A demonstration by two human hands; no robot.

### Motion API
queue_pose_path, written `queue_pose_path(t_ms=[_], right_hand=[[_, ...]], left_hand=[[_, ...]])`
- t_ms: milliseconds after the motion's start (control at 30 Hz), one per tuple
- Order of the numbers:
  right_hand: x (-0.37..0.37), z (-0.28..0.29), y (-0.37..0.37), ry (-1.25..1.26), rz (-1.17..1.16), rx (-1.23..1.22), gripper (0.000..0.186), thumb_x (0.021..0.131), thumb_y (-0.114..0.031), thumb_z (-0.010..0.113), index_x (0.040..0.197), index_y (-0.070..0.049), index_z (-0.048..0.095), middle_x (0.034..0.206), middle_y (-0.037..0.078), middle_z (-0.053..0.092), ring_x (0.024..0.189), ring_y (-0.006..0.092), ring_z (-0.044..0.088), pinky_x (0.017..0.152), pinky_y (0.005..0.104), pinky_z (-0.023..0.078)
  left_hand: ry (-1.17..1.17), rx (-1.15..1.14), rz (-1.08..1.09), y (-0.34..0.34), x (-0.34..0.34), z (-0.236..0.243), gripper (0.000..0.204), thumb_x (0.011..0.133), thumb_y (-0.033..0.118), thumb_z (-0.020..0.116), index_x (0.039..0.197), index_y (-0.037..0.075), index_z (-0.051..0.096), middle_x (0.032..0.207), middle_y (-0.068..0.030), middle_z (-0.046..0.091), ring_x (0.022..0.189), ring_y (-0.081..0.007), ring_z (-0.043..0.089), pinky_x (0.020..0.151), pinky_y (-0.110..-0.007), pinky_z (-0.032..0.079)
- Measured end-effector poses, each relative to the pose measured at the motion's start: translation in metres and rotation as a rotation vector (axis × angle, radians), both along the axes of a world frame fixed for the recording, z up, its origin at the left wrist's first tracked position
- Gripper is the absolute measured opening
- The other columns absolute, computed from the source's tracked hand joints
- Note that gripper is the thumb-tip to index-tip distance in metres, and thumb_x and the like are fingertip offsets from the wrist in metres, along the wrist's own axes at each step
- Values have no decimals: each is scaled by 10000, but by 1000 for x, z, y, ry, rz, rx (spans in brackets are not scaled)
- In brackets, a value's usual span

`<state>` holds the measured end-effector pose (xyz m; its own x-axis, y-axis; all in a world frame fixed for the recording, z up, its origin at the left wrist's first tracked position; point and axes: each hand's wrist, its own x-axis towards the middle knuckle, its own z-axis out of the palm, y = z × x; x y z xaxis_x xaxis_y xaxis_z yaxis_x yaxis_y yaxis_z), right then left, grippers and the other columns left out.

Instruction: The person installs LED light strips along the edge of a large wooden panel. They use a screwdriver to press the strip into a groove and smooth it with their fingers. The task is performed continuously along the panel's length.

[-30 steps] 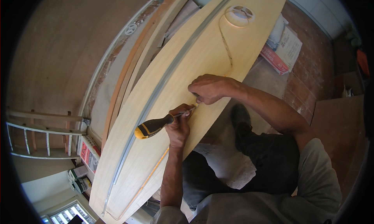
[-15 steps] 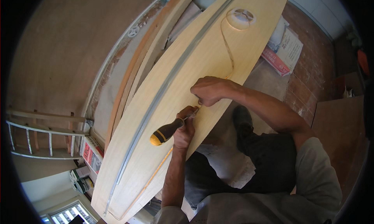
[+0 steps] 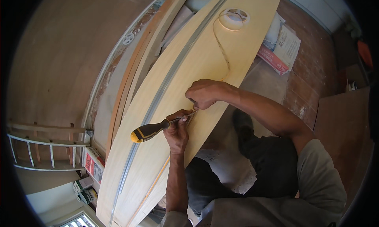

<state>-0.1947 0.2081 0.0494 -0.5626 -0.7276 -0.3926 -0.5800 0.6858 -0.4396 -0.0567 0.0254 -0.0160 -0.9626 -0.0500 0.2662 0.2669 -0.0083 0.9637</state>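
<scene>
My left hand [image 3: 177,134] is closed around a screwdriver [image 3: 150,131] with a black and yellow handle. Its shaft points up and right, toward my other hand. Bent into a closed pinch, my right hand [image 3: 206,93] grips a thin LED strip just beyond the screwdriver's tip; my fingers hide the exact hold. The LED strip [image 3: 221,45] trails from a white reel [image 3: 234,20] at the far end. On the near side, an orange length of it runs along the right part of a long pale wooden panel [image 3: 189,75]. The panel lies beneath both hands.
A grey metal channel [image 3: 170,74] runs lengthwise along the panel. Long timber pieces [image 3: 139,65] lie to its left. Bags [image 3: 282,49] rest on the tiled floor at right, and a ladder [image 3: 49,148] lies at left. My legs are beside the panel's right edge.
The screwdriver's handle has swung left and up, lying flatter now. Both hands have shifted slightly left in the picture, and the whole view has moved a little.
</scene>
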Motion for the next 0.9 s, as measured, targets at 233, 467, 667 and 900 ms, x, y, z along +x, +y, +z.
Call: queue_pose_path(t_ms=[233,467,667,900], right_hand=[[-2,8,9,-63,-23,-182,212,855,-179,730,877,29,765,852,239,755,858,386,757,764,476,590],[-14,-12,9,-82,-9,-117,165,824,-93,669,777,40,755,782,238,738,761,360,745,677,473,574],[-7,21,6,-71,3,66,162,814,-83,694,771,62,752,770,233,737,765,372,743,679,475,572],[-5,23,10,-58,-18,16,215,833,-144,737,764,59,755,770,233,739,791,372,755,708,471,588]], left_hand=[[-31,-25,13,1,-2,-3,71,1085,-39,600,1143,1,596,1115,-184,778,1072,-246,760,964,-387,617],[-66,201,-24,10,0,5,69,1103,2,584,1170,2,565,1162,-225,744,1099,-297,761,987,-448,646],[-76,186,23,6,-1,5,129,1107,91,624,1177,26,537,1144,-224,730,1091,-340,774,946,-467,681],[-80,201,8,7,-1,5,110,1104,81,628,1164,37,548,1139,-217,735,1088,-328,774,953,-461,674]])
